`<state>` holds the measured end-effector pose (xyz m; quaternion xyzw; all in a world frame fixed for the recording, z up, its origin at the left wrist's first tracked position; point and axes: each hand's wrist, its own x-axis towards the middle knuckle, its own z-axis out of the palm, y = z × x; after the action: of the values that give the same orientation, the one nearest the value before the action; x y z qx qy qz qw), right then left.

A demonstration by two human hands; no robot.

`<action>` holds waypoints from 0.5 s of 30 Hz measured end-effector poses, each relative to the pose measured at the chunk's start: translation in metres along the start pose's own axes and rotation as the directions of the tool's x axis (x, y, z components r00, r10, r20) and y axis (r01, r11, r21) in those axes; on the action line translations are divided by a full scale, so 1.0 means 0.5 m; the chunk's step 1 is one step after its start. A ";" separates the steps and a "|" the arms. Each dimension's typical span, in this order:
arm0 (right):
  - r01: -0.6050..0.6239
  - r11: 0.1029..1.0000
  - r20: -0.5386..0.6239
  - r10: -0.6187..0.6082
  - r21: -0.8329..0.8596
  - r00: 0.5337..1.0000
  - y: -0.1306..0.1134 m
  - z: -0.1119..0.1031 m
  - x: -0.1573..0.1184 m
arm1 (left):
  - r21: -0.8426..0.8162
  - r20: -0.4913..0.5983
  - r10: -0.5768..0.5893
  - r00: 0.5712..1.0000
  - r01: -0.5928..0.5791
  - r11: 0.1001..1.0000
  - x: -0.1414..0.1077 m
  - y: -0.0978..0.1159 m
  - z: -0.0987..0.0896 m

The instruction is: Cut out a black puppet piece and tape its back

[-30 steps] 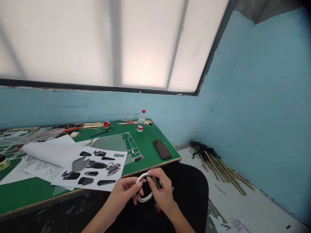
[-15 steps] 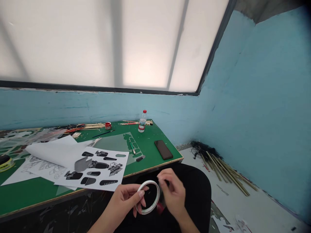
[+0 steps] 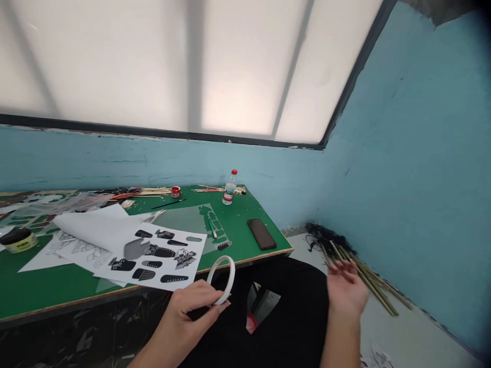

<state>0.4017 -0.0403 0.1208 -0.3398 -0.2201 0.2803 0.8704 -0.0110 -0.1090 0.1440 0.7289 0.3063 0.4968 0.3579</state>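
Note:
My left hand (image 3: 197,306) pinches the lower rim of a thin white tape roll (image 3: 232,278), which stands upright in front of the table's edge. Off to the right, beyond my knee, my right hand (image 3: 347,291) is turned palm up with its fingers loosely bent and apart; I see nothing in it. A small piece of clear sheet (image 3: 264,304) rests on my dark-clothed lap, with a red patch (image 3: 251,323) at its lower end.
The green table (image 3: 238,222) bears printed sheets (image 3: 174,255), a green cutter (image 3: 212,228), a phone (image 3: 261,233), a water bottle (image 3: 229,189), a red paint jar (image 3: 175,191) and a black-lidded jar (image 3: 18,240). Bamboo sticks (image 3: 368,276) lie on the floor at right.
My right hand has swung away from the tape roll to the right and opened. My left hand has tilted the roll and raised it slightly, uncovering the clear piece on my lap.

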 end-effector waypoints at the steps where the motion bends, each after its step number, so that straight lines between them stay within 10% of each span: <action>1: -0.022 1.000 0.066 0.023 -0.013 0.998 0.016 0.020 -0.030 | 0.009 0.002 0.036 0.999 -0.036 0.999 0.000 0.004 -0.002; 7: -0.130 0.962 0.558 0.245 -0.238 0.793 0.044 0.137 -0.285 | 0.046 0.042 0.179 0.983 -0.181 0.982 -0.014 0.032 -0.012; 11: 0.256 0.956 0.829 -0.024 -0.145 0.559 -0.020 0.183 -0.409 | 0.077 0.057 0.177 0.983 -0.181 0.980 -0.029 0.047 -0.017; 15: 0.575 0.816 0.814 -0.377 0.066 0.443 -0.106 0.194 -0.463 | 0.116 0.070 0.220 0.973 -0.227 0.967 -0.042 0.052 -0.026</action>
<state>0.1912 -0.1751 0.1791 -0.1954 -0.7005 0.1172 0.6763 -0.0274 -0.1373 0.1580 0.7933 0.2419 0.4934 0.2622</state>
